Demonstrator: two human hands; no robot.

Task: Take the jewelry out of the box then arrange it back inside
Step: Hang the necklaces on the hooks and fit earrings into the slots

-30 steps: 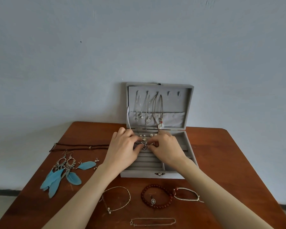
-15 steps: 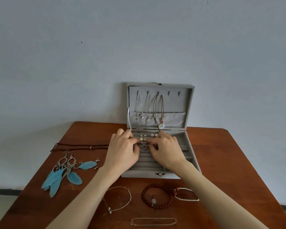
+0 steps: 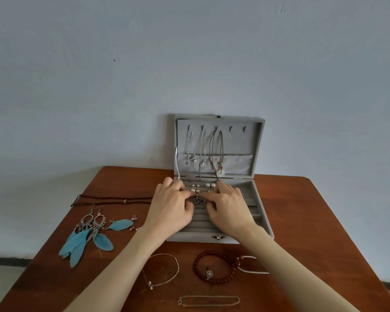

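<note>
An open grey velvet jewelry box [image 3: 250, 192] stands at the back of the table, its lid upright with three necklaces [image 3: 215, 152] hanging inside. My left hand [image 3: 169, 208] and my right hand [image 3: 229, 207] rest on the ring-roll rows, fingertips meeting over a dark metal dangling earring [image 3: 197, 200]. Both hands pinch it against the rolls. A silver flower piece [image 3: 196, 188] and pearl studs [image 3: 209, 185] sit in the back row.
On the brown table [image 3: 324, 221] lie blue feather earrings [image 3: 88, 235], small studs [image 3: 133, 221], a dark cord necklace [image 3: 113, 200], a thin silver bracelet [image 3: 164, 270], a red bead bracelet [image 3: 214, 266], a white bead bracelet [image 3: 252, 265] and a chain [image 3: 208, 301].
Both hands have stayed on the ring rolls, with only small finger shifts around the earring. The view has moved slightly.
</note>
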